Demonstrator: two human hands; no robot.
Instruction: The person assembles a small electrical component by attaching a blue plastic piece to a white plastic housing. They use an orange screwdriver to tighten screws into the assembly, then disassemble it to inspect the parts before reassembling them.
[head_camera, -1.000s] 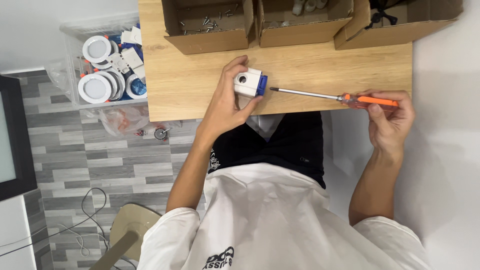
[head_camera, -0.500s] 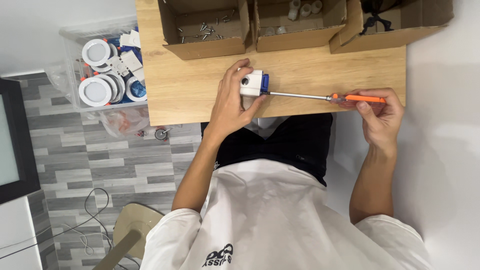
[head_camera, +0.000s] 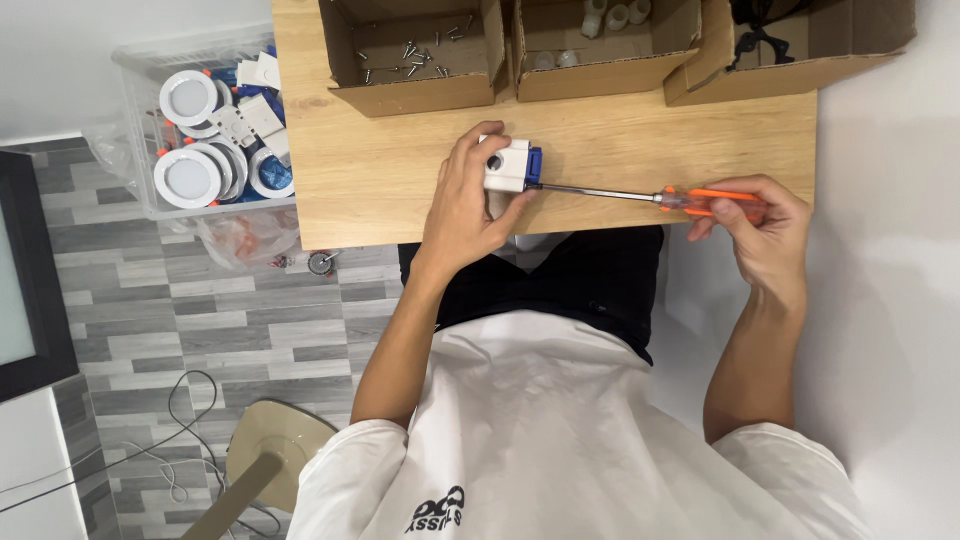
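Seated person at a wooden table (head_camera: 380, 180), seen from above. The left hand (head_camera: 465, 205) is closed around a small white box with a blue end (head_camera: 510, 165), pinning it to the tabletop near the front edge; the blue end faces the person's right. The right hand (head_camera: 760, 225) wraps its fingers about the orange handle of a screwdriver (head_camera: 640, 195), whose steel shaft runs nearly level across the table, tip meeting the blue end of the box. The long axis of the tool thus lies left to right, handle outward, tilted slightly toward the person at the handle. For clean driving, the shaft is best kept in line with the screw, the box held firmly against turning, and pressure applied along the shaft. Three open cardboard boxes (head_camera: 415, 60) stand along the far edge, one holding loose screws; a clear bin of round white fittings (head_camera: 200, 130) sits on the floor to the left.
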